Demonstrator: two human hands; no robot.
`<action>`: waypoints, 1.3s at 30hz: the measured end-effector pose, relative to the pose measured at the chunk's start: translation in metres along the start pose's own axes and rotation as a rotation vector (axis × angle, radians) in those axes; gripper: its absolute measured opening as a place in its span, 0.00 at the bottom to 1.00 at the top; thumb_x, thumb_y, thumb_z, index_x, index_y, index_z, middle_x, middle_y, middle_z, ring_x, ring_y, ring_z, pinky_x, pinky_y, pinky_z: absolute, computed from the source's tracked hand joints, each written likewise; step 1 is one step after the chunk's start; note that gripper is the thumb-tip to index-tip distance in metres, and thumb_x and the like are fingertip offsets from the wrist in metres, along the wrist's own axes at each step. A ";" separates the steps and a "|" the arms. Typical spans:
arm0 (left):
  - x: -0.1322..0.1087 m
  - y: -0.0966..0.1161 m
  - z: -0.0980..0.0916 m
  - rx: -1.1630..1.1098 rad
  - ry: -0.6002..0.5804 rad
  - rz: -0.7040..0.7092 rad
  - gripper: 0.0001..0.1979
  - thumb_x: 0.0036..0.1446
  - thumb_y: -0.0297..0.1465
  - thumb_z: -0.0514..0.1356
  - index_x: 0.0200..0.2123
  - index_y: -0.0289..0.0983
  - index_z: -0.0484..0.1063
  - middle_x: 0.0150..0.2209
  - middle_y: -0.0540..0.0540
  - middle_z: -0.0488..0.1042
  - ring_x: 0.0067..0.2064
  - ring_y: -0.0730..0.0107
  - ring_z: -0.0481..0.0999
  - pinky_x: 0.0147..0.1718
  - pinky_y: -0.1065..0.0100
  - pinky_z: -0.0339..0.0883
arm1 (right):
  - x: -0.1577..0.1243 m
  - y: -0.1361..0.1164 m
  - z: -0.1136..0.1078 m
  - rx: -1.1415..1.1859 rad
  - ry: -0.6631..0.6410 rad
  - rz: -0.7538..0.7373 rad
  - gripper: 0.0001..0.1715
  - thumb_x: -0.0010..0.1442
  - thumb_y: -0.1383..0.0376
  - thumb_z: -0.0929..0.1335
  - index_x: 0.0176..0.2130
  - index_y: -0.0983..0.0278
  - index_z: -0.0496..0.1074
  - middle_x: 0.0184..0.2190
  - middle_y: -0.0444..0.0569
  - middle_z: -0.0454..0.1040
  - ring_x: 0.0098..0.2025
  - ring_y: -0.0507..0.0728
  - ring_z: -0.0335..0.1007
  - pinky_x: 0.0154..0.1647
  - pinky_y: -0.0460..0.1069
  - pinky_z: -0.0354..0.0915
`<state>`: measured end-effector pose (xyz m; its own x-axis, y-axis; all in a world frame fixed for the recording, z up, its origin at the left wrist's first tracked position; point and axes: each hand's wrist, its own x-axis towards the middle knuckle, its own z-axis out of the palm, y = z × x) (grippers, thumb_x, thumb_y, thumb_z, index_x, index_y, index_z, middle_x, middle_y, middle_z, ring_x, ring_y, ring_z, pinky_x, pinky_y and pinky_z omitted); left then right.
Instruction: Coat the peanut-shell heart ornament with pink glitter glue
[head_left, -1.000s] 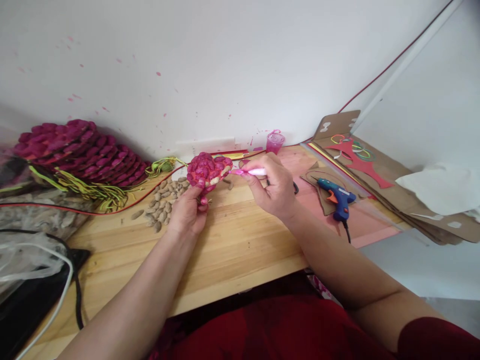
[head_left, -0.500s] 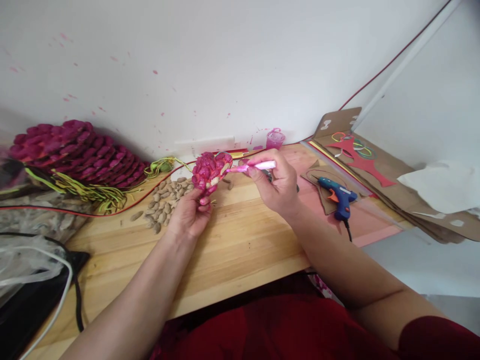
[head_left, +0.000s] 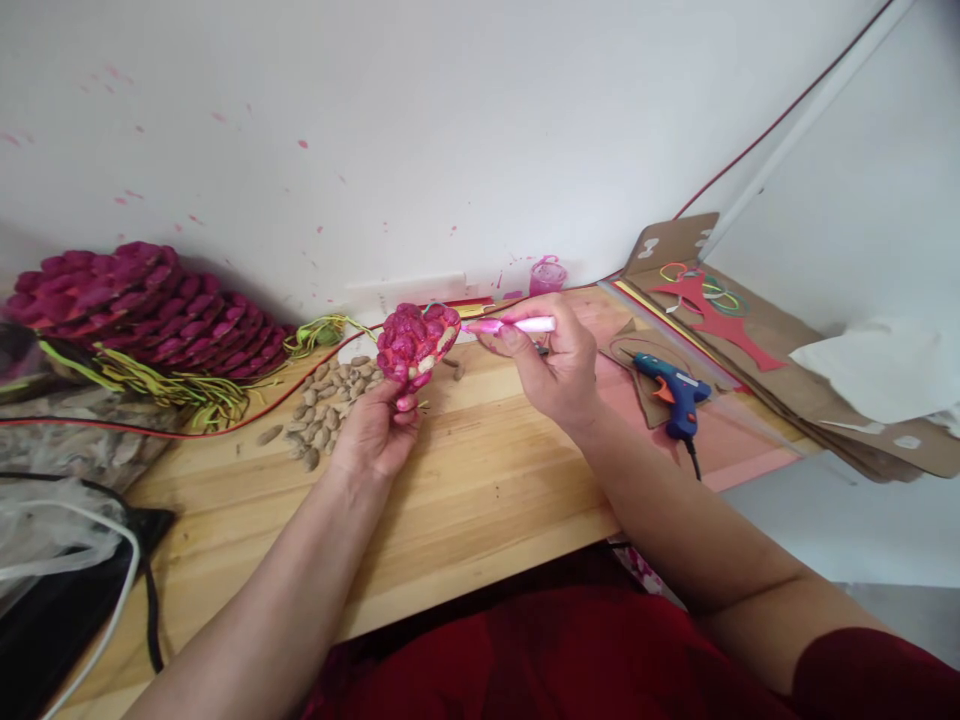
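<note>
In my left hand (head_left: 382, 430) is a piece covered in peanuts (head_left: 412, 342), most of them painted glossy magenta, with a few pale shells bare on its right side. The fingers grip it from below at its lower edge. My right hand (head_left: 559, 360) pinches a pink-stained paintbrush (head_left: 529, 325) with a white handle, its tip pointing left, at or very close to the right edge of the piece. Unpainted peanuts (head_left: 322, 415) lie loose on the wooden table (head_left: 480, 500) behind my left hand. A paint-stained plastic cup (head_left: 548, 277) stands by the wall.
Stacked magenta peanut pieces (head_left: 142, 305) with yellow-green strings (head_left: 180, 385) fill the back left. A blue glue gun (head_left: 675, 390) rests on a pink sheet at right, near cardboard (head_left: 772, 390) and a red cutout (head_left: 739, 330). A red cable (head_left: 247, 420) crosses the left side.
The brush tip has shifted from the pale shells at the front of the piece to its right edge. The piece has turned slightly in my left hand. The view has moved a little.
</note>
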<state>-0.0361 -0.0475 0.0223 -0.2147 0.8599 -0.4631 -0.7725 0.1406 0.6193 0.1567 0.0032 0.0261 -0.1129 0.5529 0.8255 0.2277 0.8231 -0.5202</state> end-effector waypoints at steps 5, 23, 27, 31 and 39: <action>0.003 -0.004 -0.002 0.069 0.009 0.124 0.11 0.63 0.16 0.54 0.30 0.31 0.70 0.25 0.47 0.75 0.15 0.87 0.59 0.11 0.85 0.48 | 0.001 -0.006 0.000 -0.024 -0.072 -0.032 0.05 0.68 0.60 0.69 0.42 0.59 0.74 0.38 0.47 0.79 0.42 0.57 0.76 0.43 0.53 0.74; 0.006 -0.008 -0.009 0.223 -0.023 0.439 0.12 0.43 0.29 0.74 0.30 0.34 0.76 0.23 0.52 0.76 0.15 0.85 0.61 0.14 0.79 0.50 | 0.000 -0.001 0.003 -0.006 -0.092 -0.044 0.03 0.67 0.63 0.70 0.42 0.59 0.73 0.38 0.46 0.79 0.42 0.55 0.75 0.43 0.51 0.70; 0.011 -0.010 -0.013 0.250 -0.034 0.456 0.13 0.42 0.30 0.74 0.29 0.34 0.75 0.22 0.53 0.74 0.16 0.84 0.61 0.15 0.78 0.50 | 0.000 0.000 0.004 -0.095 -0.079 -0.053 0.01 0.67 0.64 0.70 0.40 0.59 0.74 0.37 0.46 0.79 0.41 0.56 0.75 0.45 0.52 0.68; 0.018 -0.013 -0.019 0.320 -0.044 0.526 0.19 0.39 0.35 0.77 0.33 0.34 0.77 0.21 0.55 0.73 0.16 0.83 0.61 0.15 0.77 0.50 | -0.001 0.007 0.004 -0.125 -0.044 0.053 0.04 0.67 0.62 0.69 0.40 0.59 0.73 0.38 0.47 0.79 0.41 0.57 0.76 0.44 0.53 0.69; 0.033 -0.016 -0.028 0.409 -0.079 0.557 0.28 0.34 0.45 0.79 0.36 0.34 0.78 0.26 0.52 0.77 0.19 0.82 0.60 0.17 0.76 0.52 | -0.002 0.024 0.007 0.066 0.073 0.374 0.11 0.63 0.54 0.70 0.38 0.58 0.73 0.35 0.48 0.80 0.37 0.58 0.76 0.40 0.53 0.72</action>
<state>-0.0478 -0.0347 -0.0205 -0.4579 0.8884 0.0312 -0.2692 -0.1720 0.9476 0.1560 0.0229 0.0106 0.0361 0.8075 0.5887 0.1768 0.5746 -0.7991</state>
